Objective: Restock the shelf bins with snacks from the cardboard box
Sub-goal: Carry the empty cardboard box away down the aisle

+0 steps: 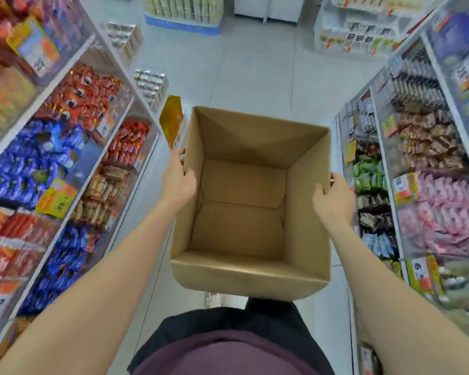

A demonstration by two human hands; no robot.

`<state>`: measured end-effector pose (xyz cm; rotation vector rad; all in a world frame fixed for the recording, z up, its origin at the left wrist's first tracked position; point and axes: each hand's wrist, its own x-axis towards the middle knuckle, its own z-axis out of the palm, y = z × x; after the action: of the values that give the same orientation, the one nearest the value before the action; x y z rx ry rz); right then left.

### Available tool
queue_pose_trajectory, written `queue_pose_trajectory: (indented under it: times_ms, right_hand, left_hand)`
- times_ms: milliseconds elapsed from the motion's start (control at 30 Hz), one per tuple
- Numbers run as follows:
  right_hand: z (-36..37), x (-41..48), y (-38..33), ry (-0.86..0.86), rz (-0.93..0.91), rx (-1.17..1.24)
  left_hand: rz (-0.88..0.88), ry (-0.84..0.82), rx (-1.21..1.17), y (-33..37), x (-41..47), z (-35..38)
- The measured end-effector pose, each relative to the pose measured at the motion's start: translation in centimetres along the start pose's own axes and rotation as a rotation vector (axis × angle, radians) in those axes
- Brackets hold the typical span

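Note:
An open cardboard box (244, 220) hangs in front of me above the aisle floor, and nothing lies inside it. My left hand (178, 177) grips its left wall, thumb over the rim. On the right wall, my right hand (333, 197) holds the rim the same way. Shelf bins of snacks line both sides: blue packets (38, 158) and red packets (90, 90) on the left, pink packets (444, 201) and brown packets (428, 139) on the right.
A narrow tiled aisle (249, 63) runs ahead between the two shelf units. A yellow pack (171, 123) sticks out at the left shelf's end. A stacked display with a blue base (183, 23) and a white cabinet (266, 6) stand at the far end.

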<state>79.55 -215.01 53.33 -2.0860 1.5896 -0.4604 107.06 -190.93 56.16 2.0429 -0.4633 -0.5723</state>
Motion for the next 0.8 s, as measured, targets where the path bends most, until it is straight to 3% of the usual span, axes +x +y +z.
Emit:
queue_pose_trajectory:
  times_ms: [467, 800]
  right_hand:
    - [8.1, 36.5, -9.8, -0.033, 0.010, 0.096]
    - [14.9, 60.0, -24.8, -0.107, -0.129, 0.088]
  left_hand:
    - [-0.023, 0.068, 0.089, 13.9, 32.6, 9.6]
    - [-0.082, 0.206, 0.001, 19.8, 54.6, 10.1]
